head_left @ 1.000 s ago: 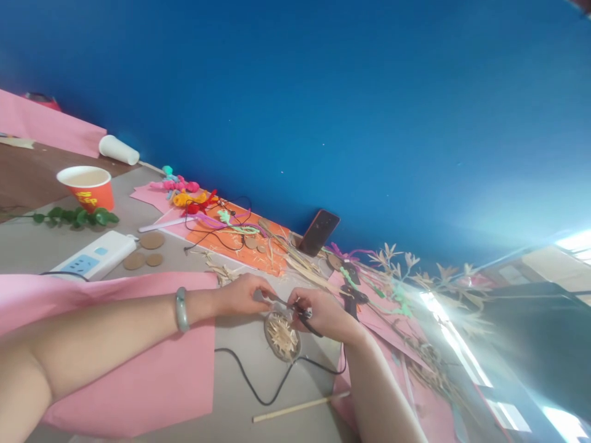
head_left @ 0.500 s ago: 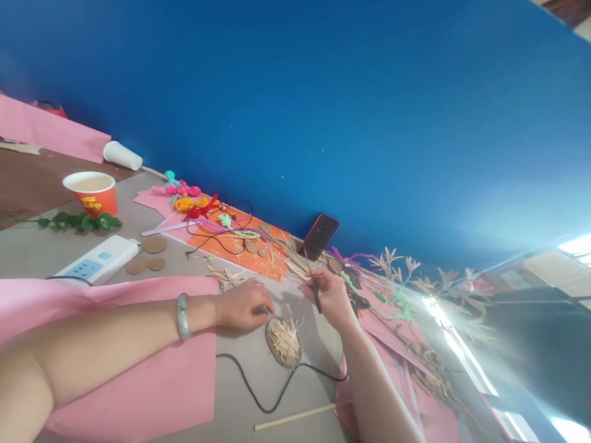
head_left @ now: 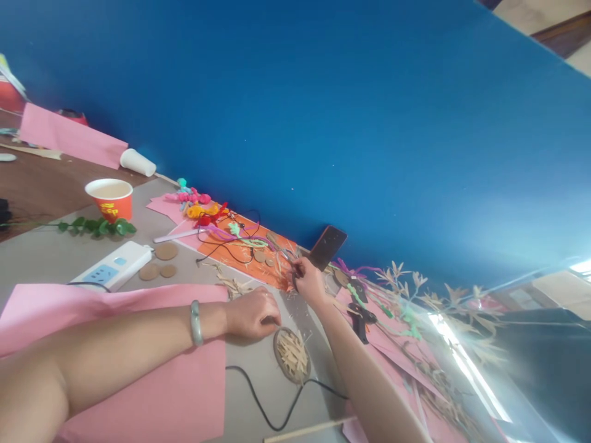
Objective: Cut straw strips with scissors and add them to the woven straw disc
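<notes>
My left hand [head_left: 255, 312], with a pale bangle [head_left: 196, 323] on its wrist, rests on the table with fingers curled closed. Whatever may be inside them is hidden. Just right of it lies a small round brown disc [head_left: 279, 362] heaped with short pale straw-like strips [head_left: 292, 352]. My right hand [head_left: 308, 282] reaches farther back, over the near edge of an orange sheet [head_left: 226, 250]. Its fingers are closed around a slim dark tool [head_left: 294, 280], whose kind is unclear and which is partly covered by the fingers.
A phone [head_left: 327, 247] leans against the blue wall [head_left: 295, 111]. At left stand a paper cup [head_left: 111, 203], a power strip [head_left: 113, 264] and a leafy sprig [head_left: 96, 226]. Pink paper [head_left: 152, 387] lies under my left forearm. A black cable [head_left: 258, 409] curves in front of the disc.
My right hand has moved back and left with the dark tool, away from the disc toward the orange sheet. My left hand stays beside the disc. The whole view has shifted slightly.
</notes>
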Demonstrator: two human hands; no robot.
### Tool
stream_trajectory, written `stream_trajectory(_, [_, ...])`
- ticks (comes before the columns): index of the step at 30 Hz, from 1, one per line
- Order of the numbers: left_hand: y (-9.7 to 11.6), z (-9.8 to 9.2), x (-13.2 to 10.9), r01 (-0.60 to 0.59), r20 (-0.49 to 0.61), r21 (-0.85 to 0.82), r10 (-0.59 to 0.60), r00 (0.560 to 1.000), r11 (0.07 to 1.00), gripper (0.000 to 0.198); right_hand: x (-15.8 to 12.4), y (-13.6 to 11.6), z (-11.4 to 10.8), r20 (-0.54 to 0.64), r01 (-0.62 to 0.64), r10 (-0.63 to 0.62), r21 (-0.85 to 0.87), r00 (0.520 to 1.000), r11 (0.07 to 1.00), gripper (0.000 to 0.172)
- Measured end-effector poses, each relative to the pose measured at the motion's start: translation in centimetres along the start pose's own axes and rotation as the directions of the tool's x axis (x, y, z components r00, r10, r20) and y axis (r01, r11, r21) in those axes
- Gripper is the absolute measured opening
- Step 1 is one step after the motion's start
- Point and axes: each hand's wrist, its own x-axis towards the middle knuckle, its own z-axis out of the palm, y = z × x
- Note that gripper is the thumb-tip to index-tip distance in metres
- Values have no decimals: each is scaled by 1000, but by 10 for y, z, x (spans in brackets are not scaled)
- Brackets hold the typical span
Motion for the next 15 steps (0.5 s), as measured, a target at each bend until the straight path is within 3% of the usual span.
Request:
stream_trajectory(9, [-5, 0, 1, 35, -37, 1, -35, 999, 999, 16, 11, 2, 13, 30, -26, 27, -20, 999, 999, 18])
stream_trajectory(15, [-4, -2, 3, 64, -66, -41, -66, 996, 997, 16, 4, 1, 6, 71, -63, 52, 156, 996, 986, 26])
